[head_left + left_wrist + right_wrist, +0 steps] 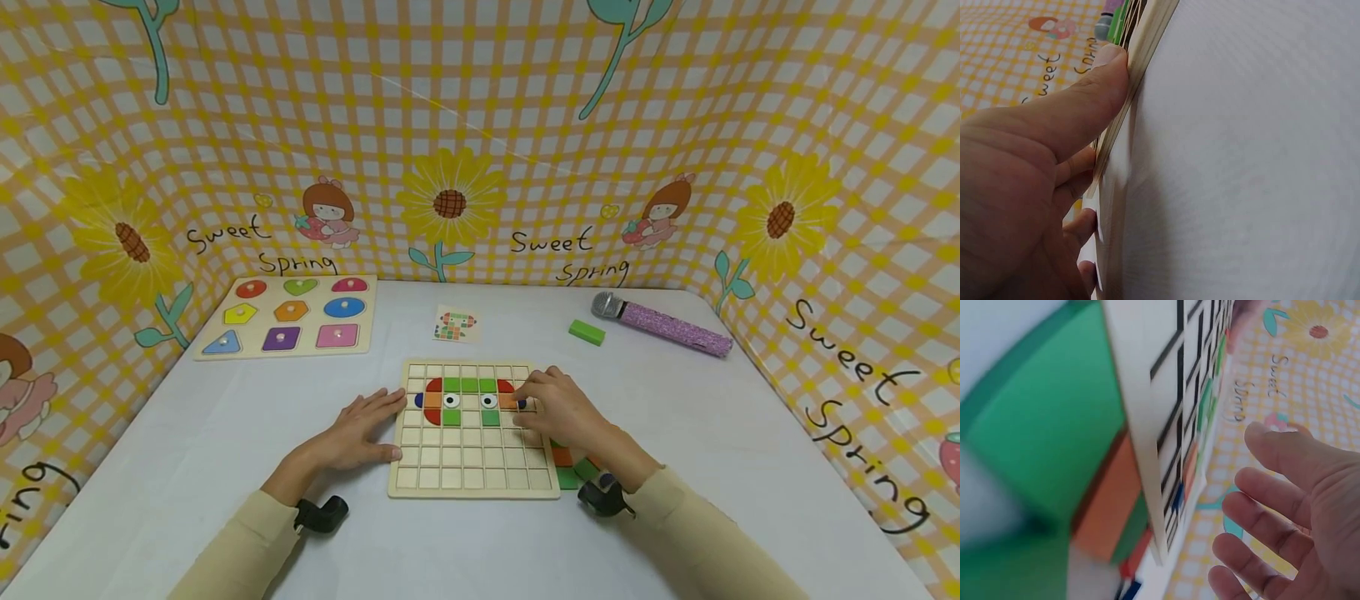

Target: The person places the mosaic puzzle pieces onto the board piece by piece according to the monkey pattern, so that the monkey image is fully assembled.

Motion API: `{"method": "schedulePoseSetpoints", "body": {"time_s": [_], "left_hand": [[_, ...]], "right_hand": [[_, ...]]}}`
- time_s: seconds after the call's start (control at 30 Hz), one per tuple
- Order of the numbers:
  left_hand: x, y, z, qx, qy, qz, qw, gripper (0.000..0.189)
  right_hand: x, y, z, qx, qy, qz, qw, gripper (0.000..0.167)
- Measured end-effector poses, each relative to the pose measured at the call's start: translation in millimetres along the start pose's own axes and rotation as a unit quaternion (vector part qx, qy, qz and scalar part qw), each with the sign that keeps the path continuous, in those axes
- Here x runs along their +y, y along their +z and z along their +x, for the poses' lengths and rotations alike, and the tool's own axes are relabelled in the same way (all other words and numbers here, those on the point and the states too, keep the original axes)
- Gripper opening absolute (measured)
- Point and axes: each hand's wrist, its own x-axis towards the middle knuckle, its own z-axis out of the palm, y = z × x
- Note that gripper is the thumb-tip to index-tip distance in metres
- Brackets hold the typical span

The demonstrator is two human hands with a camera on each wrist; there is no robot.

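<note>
A wooden grid board (472,479) lies on the white table in the head view. Coloured tiles fill part of its upper rows: a green strip (470,385), two white eye tiles, red rounded corners (432,416) and a blue half-round tile (419,401) at the left. My left hand (352,437) rests against the board's left edge, fingers extended and thumb touching the rim. Over the right side hovers my right hand (566,412), its fingertips by an orange tile (507,401) and a dark blue tile (522,404). The right wrist view shows loosely bent fingers (1266,509) holding nothing.
Loose green and orange tiles (567,478) lie right of the board, partly under my right arm. Farther back are a knob puzzle (315,333), a small pattern card (468,333), a green block (587,332) and a purple glitter microphone (667,327). Patterned cloth walls surround the table.
</note>
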Motion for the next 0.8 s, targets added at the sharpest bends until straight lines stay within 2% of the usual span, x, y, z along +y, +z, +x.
{"method": "schedulePoseSetpoints", "body": {"time_s": [0.4, 0.8], "left_hand": [[-0.7, 0.0, 0.1, 0.000, 0.004, 0.002, 1.0000, 0.078], [-0.1, 0.0, 0.3, 0.000, -0.003, 0.010, 0.9999, 0.079]], "right_hand": [[29.5, -18.9, -38.8, -0.007, 0.039, 0.006, 0.9992, 0.027], [56.1, -36.6, -75.6, -0.013, 0.043, 0.010, 0.9989, 0.024]]}}
